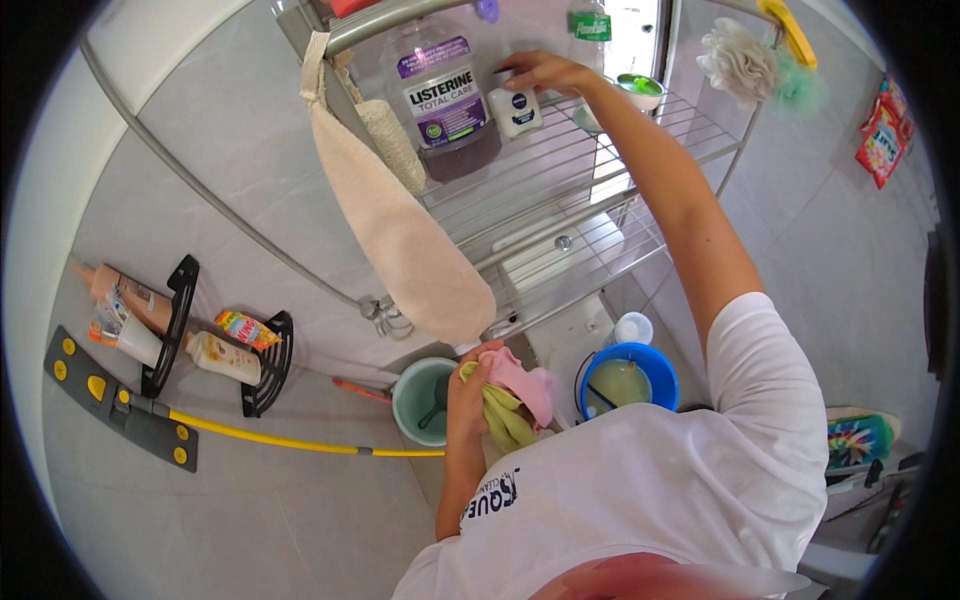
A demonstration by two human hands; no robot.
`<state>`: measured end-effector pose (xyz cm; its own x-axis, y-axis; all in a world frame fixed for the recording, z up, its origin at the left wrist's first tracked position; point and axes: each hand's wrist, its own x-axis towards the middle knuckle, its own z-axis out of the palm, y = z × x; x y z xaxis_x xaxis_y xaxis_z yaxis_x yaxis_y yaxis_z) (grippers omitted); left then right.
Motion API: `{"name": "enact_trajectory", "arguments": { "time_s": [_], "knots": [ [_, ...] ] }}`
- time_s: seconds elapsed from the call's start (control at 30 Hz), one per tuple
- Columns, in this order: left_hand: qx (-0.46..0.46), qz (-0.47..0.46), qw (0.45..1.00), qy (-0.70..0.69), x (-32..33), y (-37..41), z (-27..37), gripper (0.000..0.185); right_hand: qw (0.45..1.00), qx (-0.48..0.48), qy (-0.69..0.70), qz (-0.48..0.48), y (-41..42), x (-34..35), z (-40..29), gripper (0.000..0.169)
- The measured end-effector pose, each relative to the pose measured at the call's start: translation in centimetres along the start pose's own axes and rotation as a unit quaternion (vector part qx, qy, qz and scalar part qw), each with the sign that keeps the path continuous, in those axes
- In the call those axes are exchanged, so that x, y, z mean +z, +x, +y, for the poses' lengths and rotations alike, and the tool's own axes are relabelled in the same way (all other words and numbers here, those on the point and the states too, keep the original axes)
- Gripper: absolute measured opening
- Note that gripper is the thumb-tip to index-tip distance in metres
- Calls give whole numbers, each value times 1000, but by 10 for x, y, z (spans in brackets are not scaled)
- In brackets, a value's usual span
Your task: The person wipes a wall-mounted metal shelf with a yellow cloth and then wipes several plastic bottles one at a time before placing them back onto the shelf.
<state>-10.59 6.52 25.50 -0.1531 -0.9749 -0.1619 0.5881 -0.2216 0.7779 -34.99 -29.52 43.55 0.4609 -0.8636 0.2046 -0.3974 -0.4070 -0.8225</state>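
My right hand (547, 73) is stretched up to the metal wire rack and has its fingers around the dark top of a white Nivea bottle (519, 112). That bottle stands upright right beside a large Listerine mouthwash bottle (448, 97) with purple liquid low in it. Lower down, in front of my chest, my left hand (469, 386) grips a bunched pink cloth (525, 381) together with a yellow-green cloth (504, 420). A beige towel-like cloth (405, 247) hangs from the rack post, its lower end just above my left hand.
A loofah (394, 142), a green-labelled bottle (591, 34) and a small tub (640, 88) are on the rack (555, 157). Below are a pale green bucket (424, 397) and a blue bucket (667, 382) with cloudy liquid. A yellow-handled flat mop (285, 444) leans left, near black corner shelves (271, 375).
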Motion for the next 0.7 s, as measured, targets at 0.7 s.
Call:
{"name": "enact_trajectory", "arguments": {
  "time_s": [0.7],
  "knots": [
    [-9,-16,1000,20,-16,8,-7,30,987,53,116,95,12,31,18,59]
  ]
}}
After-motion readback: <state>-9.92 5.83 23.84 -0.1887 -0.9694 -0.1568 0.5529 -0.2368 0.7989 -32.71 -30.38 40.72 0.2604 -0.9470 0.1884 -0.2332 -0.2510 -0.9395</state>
